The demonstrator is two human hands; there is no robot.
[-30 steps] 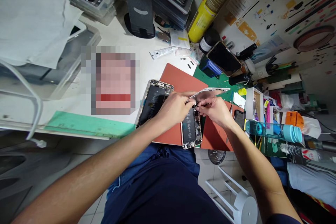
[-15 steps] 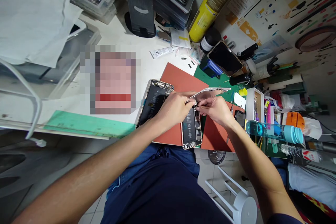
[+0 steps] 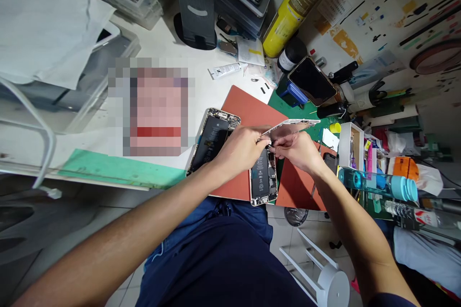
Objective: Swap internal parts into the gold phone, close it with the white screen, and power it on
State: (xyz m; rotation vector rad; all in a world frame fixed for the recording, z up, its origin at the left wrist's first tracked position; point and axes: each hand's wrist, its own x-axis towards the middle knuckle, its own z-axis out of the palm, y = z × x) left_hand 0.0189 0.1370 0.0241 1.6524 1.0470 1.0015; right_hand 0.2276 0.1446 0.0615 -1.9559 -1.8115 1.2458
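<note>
An opened phone lies upright to my body, its battery and inner parts showing. Its phone screen is lifted at a slant over the top end, metal backing towards me. My left hand has its fingers closed around the left edge of the screen, thumb low by the gap. My right hand pinches with thumb and fingers under the screen near the top of the phone body; what sits between the fingertips is too small to make out. Left of them lies a second opened phone, partly covered by my left hand.
Reddish mats lie over a green mat. Farther back stand a yellow spray can, a dark phone propped on a blue holder, and a black stand. A blue bottle lies right. A blurred patch hides something left.
The view has shifted slightly. Both hands stay at the gap between screen and phone body, with only tiny finger movement; the screen keeps its slant.
</note>
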